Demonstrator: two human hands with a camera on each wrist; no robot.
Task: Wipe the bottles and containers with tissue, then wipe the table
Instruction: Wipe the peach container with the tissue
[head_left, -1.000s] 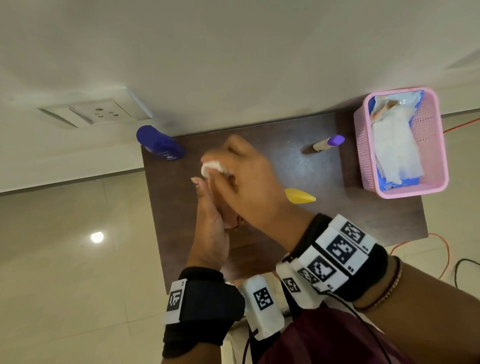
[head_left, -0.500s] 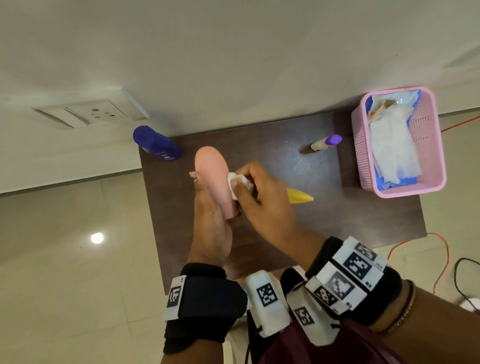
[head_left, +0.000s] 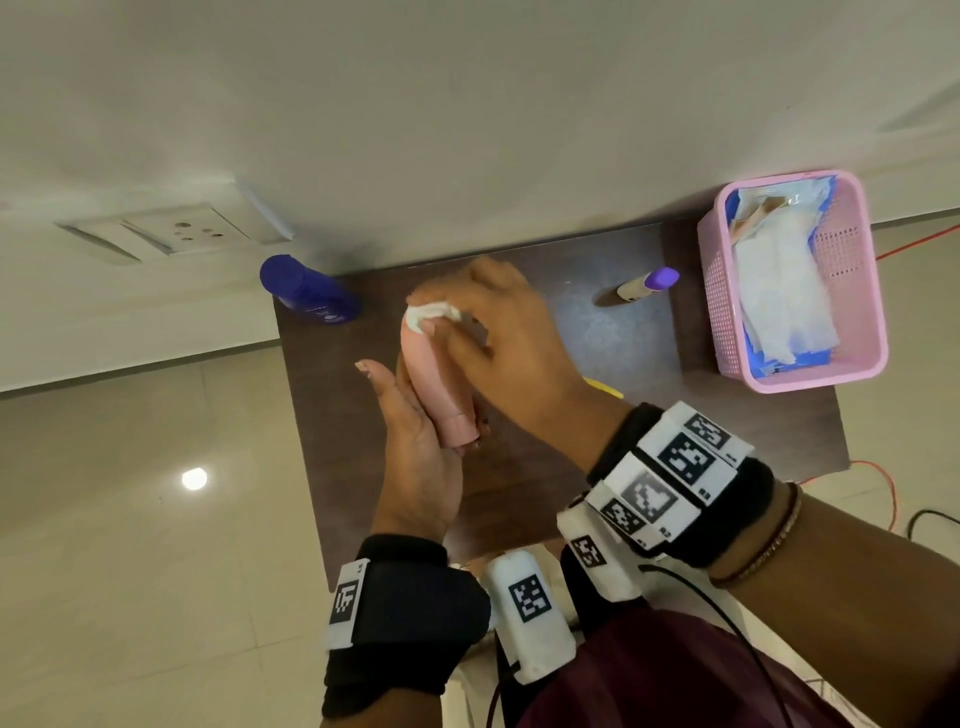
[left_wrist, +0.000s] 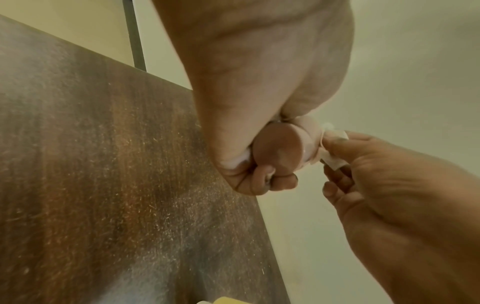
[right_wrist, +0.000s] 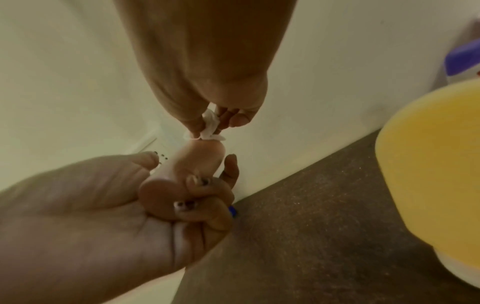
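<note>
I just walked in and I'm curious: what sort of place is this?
Probably a room in a home or small office, not a workshop: a small dark table against a plain wall with a socket, a tiled floor, toiletry-like bottles and a pink basket of tissues.

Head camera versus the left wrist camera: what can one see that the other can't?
Only the head view shows the pink basket, the blue bottle, the purple-capped tube and the wall socket. Only the left wrist view shows the pink bottle's round cap end and the curled left fingers around it. Both show the left hand gripping the pink bottle, the right hand pinching the tissue against it, and the table.
</note>
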